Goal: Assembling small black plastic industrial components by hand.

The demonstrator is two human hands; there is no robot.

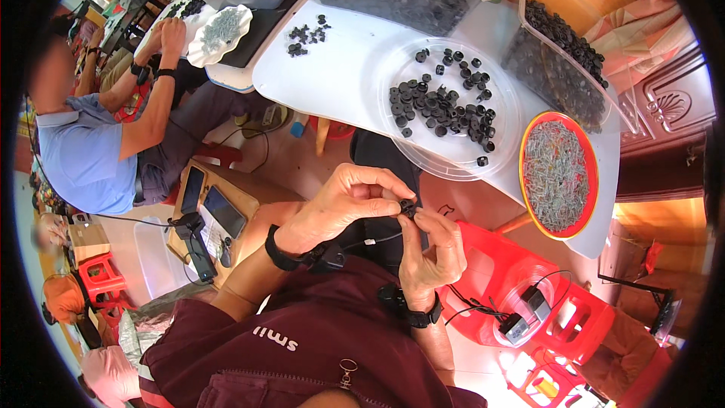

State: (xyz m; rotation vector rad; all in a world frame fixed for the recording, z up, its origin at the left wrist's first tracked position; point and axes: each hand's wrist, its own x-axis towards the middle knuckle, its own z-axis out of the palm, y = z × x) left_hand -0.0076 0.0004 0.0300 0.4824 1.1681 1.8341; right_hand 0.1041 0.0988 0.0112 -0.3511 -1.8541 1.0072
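Note:
Above my lap, my left hand and my right hand meet at their fingertips. Between them they pinch a small black plastic part, mostly hidden by the fingers. Beyond my hands, a round clear tray on the white table carries many loose black round parts. To its right, a red bowl with a yellow rim is filled with thin silvery metal pins or screws. A small group of black pieces lies on the table at the far left.
Clear bins of black parts line the table's back; another bin stands at right. Red stools with cables and adapters are at my right. A co-worker in blue sits at left, near a white scalloped dish.

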